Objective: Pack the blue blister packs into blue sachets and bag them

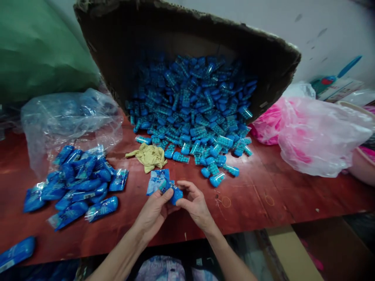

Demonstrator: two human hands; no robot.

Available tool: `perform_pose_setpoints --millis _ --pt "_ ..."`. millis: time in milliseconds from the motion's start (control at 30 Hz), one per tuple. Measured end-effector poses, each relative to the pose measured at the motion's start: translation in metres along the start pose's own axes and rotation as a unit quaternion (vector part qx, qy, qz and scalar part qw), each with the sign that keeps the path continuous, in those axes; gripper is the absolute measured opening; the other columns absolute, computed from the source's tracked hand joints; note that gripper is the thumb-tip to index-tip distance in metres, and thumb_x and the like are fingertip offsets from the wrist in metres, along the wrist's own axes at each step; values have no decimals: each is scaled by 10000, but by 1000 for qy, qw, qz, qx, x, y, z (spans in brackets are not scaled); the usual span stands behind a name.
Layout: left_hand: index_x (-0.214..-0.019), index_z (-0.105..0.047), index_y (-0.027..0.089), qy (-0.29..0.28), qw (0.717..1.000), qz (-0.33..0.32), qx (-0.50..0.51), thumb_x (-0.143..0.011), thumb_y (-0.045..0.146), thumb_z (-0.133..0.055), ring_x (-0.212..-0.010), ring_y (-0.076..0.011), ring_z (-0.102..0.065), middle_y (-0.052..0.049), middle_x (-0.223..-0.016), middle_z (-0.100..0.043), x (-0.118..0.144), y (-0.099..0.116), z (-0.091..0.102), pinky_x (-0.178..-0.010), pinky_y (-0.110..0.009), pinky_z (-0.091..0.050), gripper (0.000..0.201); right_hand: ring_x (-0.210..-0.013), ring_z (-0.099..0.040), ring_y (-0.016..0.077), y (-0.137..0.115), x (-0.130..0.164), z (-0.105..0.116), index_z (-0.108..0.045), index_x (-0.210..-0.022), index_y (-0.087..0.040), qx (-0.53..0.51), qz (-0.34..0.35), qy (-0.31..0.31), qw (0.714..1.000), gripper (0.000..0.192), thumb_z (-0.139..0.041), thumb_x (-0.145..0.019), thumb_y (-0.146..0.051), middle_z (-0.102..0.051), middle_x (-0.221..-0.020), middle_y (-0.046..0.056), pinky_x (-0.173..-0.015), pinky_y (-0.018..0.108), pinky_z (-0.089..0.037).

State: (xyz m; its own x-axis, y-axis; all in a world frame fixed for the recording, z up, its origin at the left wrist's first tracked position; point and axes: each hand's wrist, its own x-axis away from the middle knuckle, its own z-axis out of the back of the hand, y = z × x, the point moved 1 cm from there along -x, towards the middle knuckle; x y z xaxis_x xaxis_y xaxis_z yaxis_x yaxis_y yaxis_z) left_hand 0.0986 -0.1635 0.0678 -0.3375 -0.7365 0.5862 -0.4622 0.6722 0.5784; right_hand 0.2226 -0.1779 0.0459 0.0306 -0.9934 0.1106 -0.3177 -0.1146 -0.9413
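In front of me, both hands hold a small blue plastic container [177, 195] just above the table's near part. My left hand [156, 207] is closed on its left side, with the thumb on top. My right hand [195, 203] pinches its right end between thumb and fingers. Part of the container is hidden by my fingers. Just behind my left hand lies a flat, printed blue packet [155, 180]. A crumpled yellow cloth [148, 157] rests beyond it. Close to my right hand are a few loose blue-capped clear containers [217, 179] with small teal balls inside.
A large cardboard box [272, 58] lies on its side, spilling a heap of such containers [190, 101] onto the red table [252, 199]. Filled blue packets [79, 183] are piled at left, one packet [17, 251] apart. Plastic bags [70, 113] flank the box, including pink-filled ones [316, 136].
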Motion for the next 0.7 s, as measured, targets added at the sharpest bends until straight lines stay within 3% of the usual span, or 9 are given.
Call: perform_pose_setpoints --millis 200,300,500,700 --pt "-901 -567 161 68 998 -5 5 -693 233 -648 -573 -111 -618 -11 -744 -668 8 -4 5 -529 -232 -518 234 -830 -540 158 8 4 -14 -649 -940 -246 46 -12 13 999 314 -688 -637 -173 -613 -895 -13 -776 274 -422" --pt "-892 -564 153 85 996 -7 -1 -685 264 -656 -583 -128 -630 -23 -739 -674 10 -3 10 -547 -248 -516 252 -757 -547 140 14 4 -21 -645 -921 -231 15 -37 43 998 279 -667 -650 -166 -631 -831 -18 -724 260 -432" --pt "-841 -580 144 39 999 34 -15 -718 402 -597 -597 -158 -647 -40 -690 -681 13 11 31 -547 -258 -501 287 -752 -550 116 19 0 -36 -633 -931 -200 -79 -95 21 992 263 -681 -673 -198 -636 -844 -2 -723 235 -420" --pt "-826 -588 145 5 996 75 41 -720 339 -611 -647 -187 -664 -53 -709 -693 16 20 49 -560 -265 -499 222 -700 -551 106 20 -5 -48 -605 -951 -190 -126 -158 11 979 366 -740 -622 -277 -624 -806 0 -676 216 -412"
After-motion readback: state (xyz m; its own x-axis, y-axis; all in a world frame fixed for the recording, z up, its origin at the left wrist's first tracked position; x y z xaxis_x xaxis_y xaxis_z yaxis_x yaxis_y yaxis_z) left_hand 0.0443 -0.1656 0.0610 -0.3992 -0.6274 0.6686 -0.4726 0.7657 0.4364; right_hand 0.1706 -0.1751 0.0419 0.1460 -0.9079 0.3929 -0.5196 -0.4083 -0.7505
